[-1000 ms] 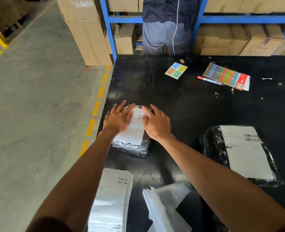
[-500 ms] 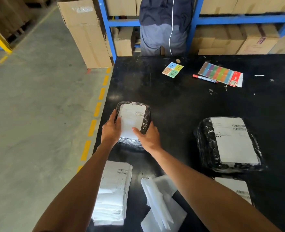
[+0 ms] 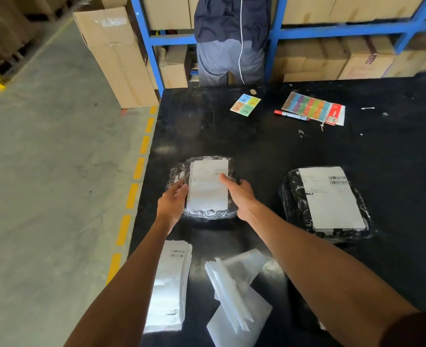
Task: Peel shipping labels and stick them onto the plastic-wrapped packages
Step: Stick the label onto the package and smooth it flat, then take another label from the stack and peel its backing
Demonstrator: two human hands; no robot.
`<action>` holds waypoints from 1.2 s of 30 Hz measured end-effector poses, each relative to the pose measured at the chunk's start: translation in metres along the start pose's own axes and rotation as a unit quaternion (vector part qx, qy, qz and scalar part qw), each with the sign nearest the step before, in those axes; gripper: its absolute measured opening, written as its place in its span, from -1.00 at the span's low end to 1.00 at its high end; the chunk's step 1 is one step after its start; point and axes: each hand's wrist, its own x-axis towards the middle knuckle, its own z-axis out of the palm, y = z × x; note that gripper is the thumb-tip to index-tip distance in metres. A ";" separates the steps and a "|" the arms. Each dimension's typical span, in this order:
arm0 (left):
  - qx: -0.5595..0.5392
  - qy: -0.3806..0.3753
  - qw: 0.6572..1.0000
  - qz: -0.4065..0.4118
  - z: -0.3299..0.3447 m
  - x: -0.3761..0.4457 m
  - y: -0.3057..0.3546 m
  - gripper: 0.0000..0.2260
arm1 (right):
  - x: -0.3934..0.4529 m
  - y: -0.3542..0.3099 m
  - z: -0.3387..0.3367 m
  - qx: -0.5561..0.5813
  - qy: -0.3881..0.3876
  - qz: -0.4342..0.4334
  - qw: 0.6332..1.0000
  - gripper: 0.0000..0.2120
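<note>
**Both hands hold the labelled package**

Nearest on the black worktop (image 3: 269,151) lie a label stack (image 3: 169,284) and loose backing sheets (image 3: 234,291). Further, the left hand (image 3: 173,200) and right hand (image 3: 239,194) grip the package (image 3: 206,214) from its two sides; the right thumb seems to press its label (image 3: 208,187). A second package (image 3: 297,206) lies to the right.

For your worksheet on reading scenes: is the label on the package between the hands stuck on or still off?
On: the white label lies flat across the package.
</note>
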 end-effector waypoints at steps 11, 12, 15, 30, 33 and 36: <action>0.370 -0.089 0.912 0.154 0.010 -0.022 -0.051 -0.45 | -0.083 -0.005 -0.048 -0.094 0.042 -0.195 0.976 -0.50; 0.404 -0.097 0.894 0.169 0.008 -0.020 -0.055 -0.41 | -0.096 0.001 -0.058 -0.089 0.027 -0.184 0.978 -0.50; 0.454 -0.117 0.865 0.178 0.005 0.007 -0.083 -0.30 | -0.123 0.032 -0.086 -0.064 -0.027 -0.133 0.989 -0.51; 0.459 -0.125 0.873 0.107 0.088 -0.123 -0.100 -0.44 | -0.185 0.126 -0.260 0.001 -0.009 -0.042 0.999 -0.50; 0.449 -0.118 0.881 0.092 0.091 -0.127 -0.095 -0.46 | -0.183 0.126 -0.280 0.019 0.033 -0.064 0.997 -0.64; 0.433 -0.114 0.889 0.097 0.091 -0.134 -0.093 -0.49 | -0.177 0.126 -0.289 0.031 0.057 -0.060 0.996 -0.51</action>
